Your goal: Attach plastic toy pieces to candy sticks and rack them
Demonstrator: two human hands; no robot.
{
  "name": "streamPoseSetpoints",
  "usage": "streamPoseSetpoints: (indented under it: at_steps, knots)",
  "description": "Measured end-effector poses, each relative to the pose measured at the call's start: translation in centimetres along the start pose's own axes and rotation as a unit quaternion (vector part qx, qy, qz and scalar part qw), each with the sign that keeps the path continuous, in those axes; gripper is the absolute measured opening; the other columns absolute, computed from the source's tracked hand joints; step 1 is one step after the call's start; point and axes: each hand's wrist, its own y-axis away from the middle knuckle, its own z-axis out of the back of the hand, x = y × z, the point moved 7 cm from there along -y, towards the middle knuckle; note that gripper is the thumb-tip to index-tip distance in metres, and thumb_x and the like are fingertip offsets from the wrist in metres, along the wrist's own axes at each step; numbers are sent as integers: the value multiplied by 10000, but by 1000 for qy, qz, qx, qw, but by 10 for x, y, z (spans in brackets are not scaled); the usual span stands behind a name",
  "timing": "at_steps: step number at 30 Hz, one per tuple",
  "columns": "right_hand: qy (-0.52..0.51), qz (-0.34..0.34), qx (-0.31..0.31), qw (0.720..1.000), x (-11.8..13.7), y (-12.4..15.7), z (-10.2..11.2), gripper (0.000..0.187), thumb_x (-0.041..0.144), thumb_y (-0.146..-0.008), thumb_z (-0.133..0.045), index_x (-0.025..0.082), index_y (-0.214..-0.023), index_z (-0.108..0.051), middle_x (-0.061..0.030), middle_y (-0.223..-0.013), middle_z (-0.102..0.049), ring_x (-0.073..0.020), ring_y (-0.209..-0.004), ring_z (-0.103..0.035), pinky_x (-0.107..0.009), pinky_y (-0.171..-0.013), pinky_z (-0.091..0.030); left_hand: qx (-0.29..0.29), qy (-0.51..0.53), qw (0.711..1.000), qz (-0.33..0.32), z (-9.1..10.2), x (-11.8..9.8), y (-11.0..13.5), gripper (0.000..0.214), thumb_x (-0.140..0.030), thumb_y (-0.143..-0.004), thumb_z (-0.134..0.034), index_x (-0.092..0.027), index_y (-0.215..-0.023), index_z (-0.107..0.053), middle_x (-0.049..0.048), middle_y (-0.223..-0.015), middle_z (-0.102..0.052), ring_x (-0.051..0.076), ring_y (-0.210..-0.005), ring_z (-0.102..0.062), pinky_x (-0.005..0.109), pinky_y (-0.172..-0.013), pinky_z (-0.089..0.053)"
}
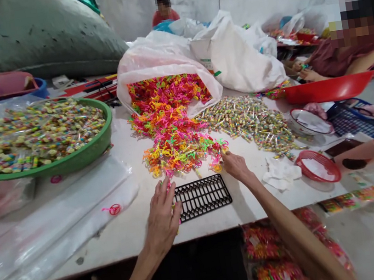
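A black slotted plastic rack (202,197) lies on the white table in front of me. My left hand (162,213) is open over the rack's left end, its fingers stretched forward; bits of coloured plastic peek out under it. Past the rack spreads a pile of small bright plastic pieces (175,134), pink, orange, yellow and green, with loops and thin stems. At the pile's right edge my right hand (235,165) is closed with its fingertips pinched together; what they hold is too small to make out. One pink piece (114,209) lies apart on the left.
A white sack (164,53) spills the plastic pieces. Short candy-like wrapped tubes form a heap (250,119) and fill a green basin (108,128). Plastic sheets (79,215) cover the left. A red basket (318,167) stands right. Two people (345,55) sit across the table.
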Motion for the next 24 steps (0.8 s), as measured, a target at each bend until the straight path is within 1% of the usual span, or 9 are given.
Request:
streamPoseSetpoints:
  at_steps: [2, 4, 6, 8, 10, 11, 15, 19, 24]
  knots:
    - [-61, 3, -35, 998, 6, 14, -2, 207, 141, -758, -444, 168, -926, -562, -75, -949, -589, -173, -800, -567, -246, -633, -369, -15, -19, 1000, 19, 4, 2, -3, 478, -292, -856, -388, -200, -1321, -327, 83, -1439, -236, 258, -1317, -179, 486, -1018, -275]
    - [-209, 6, -57, 976, 18, 28, -8, 176, 166, -707, -473, 168, -862, -558, -30, -807, -592, -149, -706, -542, -235, -596, -364, -16, -42, 999, 31, 6, 2, -7, 499, -309, -842, -416, -214, -1323, -324, 85, -1437, -241, 278, -1312, -189, 526, -1017, -248]
    - [-399, 14, -26, 916, 37, 38, -21, 123, 191, -646, -522, 163, -760, -558, 10, -660, -556, -128, -606, -500, -226, -550, -354, 2, -34, 999, 30, 4, 2, -10, 533, -296, -840, -415, -211, -1347, -277, 84, -1436, -242, 270, -1313, -192, 514, -1027, -247]
    - [-548, 14, 39, 835, 63, 47, -35, 120, 229, -605, -579, 158, -700, -557, 31, -599, -527, -113, -558, -469, -224, -531, -352, 25, 1, 999, 23, 0, 2, -12, 552, -263, -849, -387, -204, -1371, -218, 73, -1440, -235, 239, -1318, -184, 461, -1049, -253]
    - [-632, -3, 83, 771, 86, 53, -44, 171, 258, -565, -635, 155, -675, -554, 49, -576, -502, -96, -528, -437, -219, -518, -343, 30, 37, 999, 27, -2, 4, -11, 547, -233, -857, -359, -204, -1378, -196, 57, -1446, -221, 212, -1326, -162, 420, -1072, -234]
    - [-645, -10, 91, 758, 95, 54, -47, 186, 254, -543, -656, 157, -653, -543, 62, -561, -480, -86, -511, -413, -212, -505, -331, 28, 49, 998, 32, -2, 5, -10, 538, -222, -860, -347, -208, -1377, -199, 50, -1448, -217, 203, -1328, -153, 413, -1081, -218]
    - [-636, 13, 73, 768, 125, 47, -48, 200, 205, -528, -652, 172, -596, -466, 87, -530, -405, -66, -480, -346, -189, -460, -292, 23, 80, 996, 38, -4, 8, -8, 513, -197, -868, -322, -216, -1370, -220, 40, -1447, -216, 193, -1330, -147, 416, -1089, -202]
    - [-628, 62, 62, 773, 145, 36, -52, 122, 239, -618, -586, 173, -635, -485, 60, -554, -458, -85, -506, -408, -191, -479, -347, 20, 90, 995, 33, -7, 10, -9, 521, -194, -866, -326, -232, -1373, -211, 34, -1447, -214, 196, -1329, -152, 426, -1089, -202]
    - [-419, 137, -3, 897, 160, 37, -43, 25, 164, -677, -524, 168, -663, -545, -7, -707, -555, -128, -650, -494, -220, -597, -383, 20, 80, 996, 30, -6, 8, -10, 549, -181, -866, -323, -252, -1385, -160, 26, -1454, -193, 198, -1330, -150, 431, -1086, -212]
